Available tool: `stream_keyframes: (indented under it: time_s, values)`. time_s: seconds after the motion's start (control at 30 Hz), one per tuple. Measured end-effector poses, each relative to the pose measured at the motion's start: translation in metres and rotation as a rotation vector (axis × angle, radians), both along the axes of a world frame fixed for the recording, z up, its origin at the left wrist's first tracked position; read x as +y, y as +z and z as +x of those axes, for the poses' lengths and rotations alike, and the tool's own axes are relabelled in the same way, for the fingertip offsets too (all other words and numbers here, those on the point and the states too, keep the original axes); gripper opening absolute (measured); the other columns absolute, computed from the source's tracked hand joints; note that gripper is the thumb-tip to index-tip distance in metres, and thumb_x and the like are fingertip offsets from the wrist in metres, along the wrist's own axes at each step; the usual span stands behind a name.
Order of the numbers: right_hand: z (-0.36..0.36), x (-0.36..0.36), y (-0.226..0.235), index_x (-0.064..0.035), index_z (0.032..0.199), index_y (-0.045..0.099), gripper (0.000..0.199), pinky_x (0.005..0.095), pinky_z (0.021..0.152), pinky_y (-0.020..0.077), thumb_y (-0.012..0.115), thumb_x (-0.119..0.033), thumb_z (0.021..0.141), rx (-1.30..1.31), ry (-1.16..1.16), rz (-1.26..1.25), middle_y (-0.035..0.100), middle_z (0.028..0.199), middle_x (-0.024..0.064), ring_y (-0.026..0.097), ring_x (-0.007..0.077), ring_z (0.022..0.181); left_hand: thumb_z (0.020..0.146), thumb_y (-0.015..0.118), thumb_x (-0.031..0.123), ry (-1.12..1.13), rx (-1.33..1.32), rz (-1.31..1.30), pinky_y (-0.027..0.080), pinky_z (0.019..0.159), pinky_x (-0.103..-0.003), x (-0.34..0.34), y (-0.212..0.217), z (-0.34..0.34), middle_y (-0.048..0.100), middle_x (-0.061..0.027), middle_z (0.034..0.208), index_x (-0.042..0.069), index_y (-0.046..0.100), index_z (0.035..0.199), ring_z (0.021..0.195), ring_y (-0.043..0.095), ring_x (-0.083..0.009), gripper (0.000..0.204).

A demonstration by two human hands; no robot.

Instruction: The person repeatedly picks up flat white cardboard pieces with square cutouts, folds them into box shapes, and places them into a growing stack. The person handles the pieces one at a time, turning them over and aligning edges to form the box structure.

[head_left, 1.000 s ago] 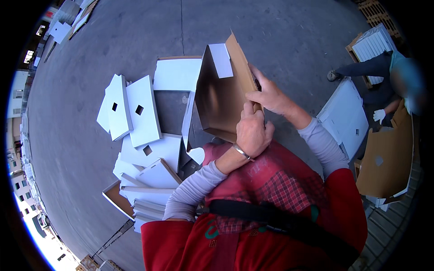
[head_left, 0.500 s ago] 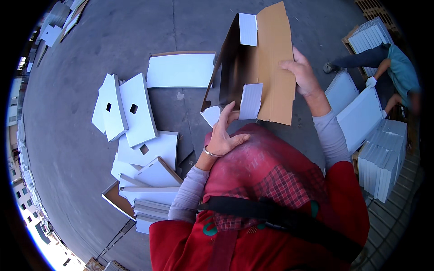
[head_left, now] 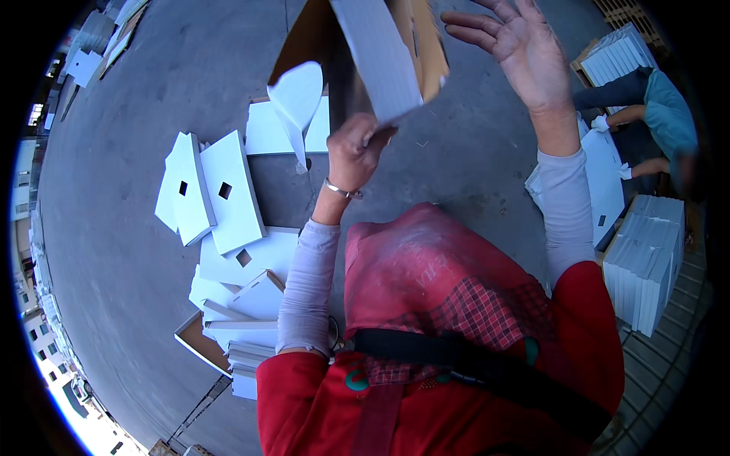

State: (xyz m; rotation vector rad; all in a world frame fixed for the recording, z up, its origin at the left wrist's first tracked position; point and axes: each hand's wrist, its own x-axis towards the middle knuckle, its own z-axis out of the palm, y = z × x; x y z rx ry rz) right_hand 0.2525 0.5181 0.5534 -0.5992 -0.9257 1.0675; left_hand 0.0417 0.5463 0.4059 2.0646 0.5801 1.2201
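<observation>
An open cardboard box (head_left: 380, 57), white outside and brown inside, hangs tilted in front of me, its far part cut off by the top edge. My left hand (head_left: 356, 150) is closed on the box's near end, with a silver bangle at the wrist. A loose white flap (head_left: 296, 95) with a rounded corner sticks out on the box's left side. Raised to the right of the box, my right hand (head_left: 525, 57) is off it, palm showing and fingers spread. Below the box, a flat white carton (head_left: 262, 125) lies on the floor, partly hidden behind the flap.
At left, white cartons (head_left: 232, 186) with diamond-shaped holes lie overlapped on the grey floor (head_left: 114, 251). A stack of flat cartons (head_left: 255, 368) sits beside my left arm. On the right a co-worker (head_left: 669, 114) in white gloves bends over a white panel (head_left: 597, 186), near bundled white cartons (head_left: 642, 262).
The box has moved up and away and has turned. My right hand has let go of it and opened. My left hand has moved farther out, closing on the box's end.
</observation>
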Motion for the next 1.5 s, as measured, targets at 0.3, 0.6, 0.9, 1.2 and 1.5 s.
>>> stream_keyframes:
  time_s: [0.3,0.6,0.9,1.2,1.5]
  values:
    - [-0.014,-0.131,-0.152,-0.0106,0.151,0.02,0.106,0.048,0.103,0.0373,0.078,-0.048,0.071,-1.174,-0.336,-0.454,0.04,0.14,0.0206,0.045,0.0373,0.124,0.08,0.074,0.0,0.236,-0.804,-0.335,0.051,0.069,-0.026,0.08,0.142,0.004,0.067,-0.0071,0.089,-0.003,0.061,0.098,0.076,0.062,-0.0128,0.022]
    - [0.011,-0.137,-0.21,-0.0076,0.147,0.024,0.106,0.0491,0.101,0.0328,0.086,-0.022,0.062,-1.473,-0.995,-0.38,0.039,0.138,0.021,0.042,0.0387,0.122,0.078,0.077,0.004,0.529,-0.712,-0.46,0.058,0.073,-0.035,0.196,0.21,-0.106,0.066,-0.0159,0.092,-0.014,0.062,0.095,0.08,0.064,-0.0246,0.029]
    - [0.037,-0.087,-0.178,0.001,0.123,0.055,0.043,0.0376,0.093,0.0441,0.065,-0.021,0.088,-0.974,-1.074,-0.277,0.06,0.116,0.0159,0.057,0.03,0.107,0.087,0.067,0.008,0.536,-0.757,-0.664,0.051,0.092,-0.056,0.247,0.249,-0.185,0.055,-0.0271,0.125,-0.015,0.044,0.126,0.114,0.057,-0.0411,0.051]
    - [0.05,-0.044,-0.143,0.0025,0.099,0.059,0.023,0.0404,0.078,0.0496,0.064,-0.012,0.082,-0.752,-0.98,-0.466,0.066,0.095,0.0162,0.065,0.029,0.091,0.091,0.05,0.012,-0.275,-0.676,-0.821,0.021,0.117,-0.05,0.137,0.172,-0.094,0.037,-0.0288,0.142,-0.01,0.031,0.139,0.137,0.031,-0.0389,0.056]
    - [-0.033,-0.026,-0.114,-0.0092,0.116,0.049,0.046,0.0448,0.079,0.0496,0.068,-0.005,0.074,-1.314,-0.519,-0.17,0.058,0.106,0.0159,0.059,0.0382,0.097,0.077,0.075,0.002,-0.244,-0.091,-0.427,0.046,0.09,-0.031,0.002,0.047,0.004,0.062,-0.0088,0.109,-0.002,0.06,0.11,0.101,0.056,-0.0168,0.036]
